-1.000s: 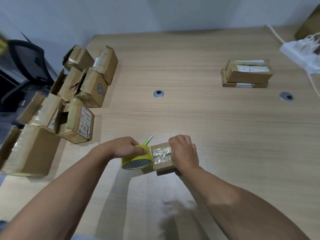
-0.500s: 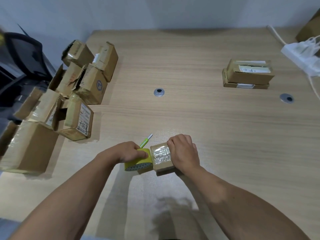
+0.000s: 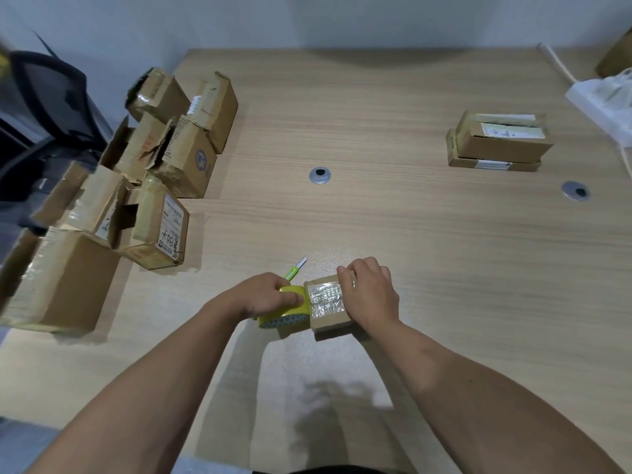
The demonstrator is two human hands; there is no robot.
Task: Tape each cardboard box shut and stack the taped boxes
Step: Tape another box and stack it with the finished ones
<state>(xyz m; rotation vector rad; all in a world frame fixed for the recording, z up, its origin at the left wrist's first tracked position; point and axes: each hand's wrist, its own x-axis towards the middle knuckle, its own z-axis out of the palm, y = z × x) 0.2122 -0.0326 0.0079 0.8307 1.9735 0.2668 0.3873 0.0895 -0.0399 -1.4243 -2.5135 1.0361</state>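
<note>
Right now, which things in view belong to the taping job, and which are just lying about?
Job: small box held by the right hand; yellow tape roll in the left hand; green cutter; loose boxes at left; two stacked boxes far right.
Lying about: white power strip; desk grommets; black chair.

Small brown cardboard box [image 3: 329, 302] near centre on worktop [image 3: 410, 251], shiny clear tape across top. Yellow tape roll [image 3: 281, 311] touches its left side. Two taped boxes [image 3: 497, 142] stacked far right. Jumbled pile of untaped boxes [image 3: 136, 186] at left edge.
</note>
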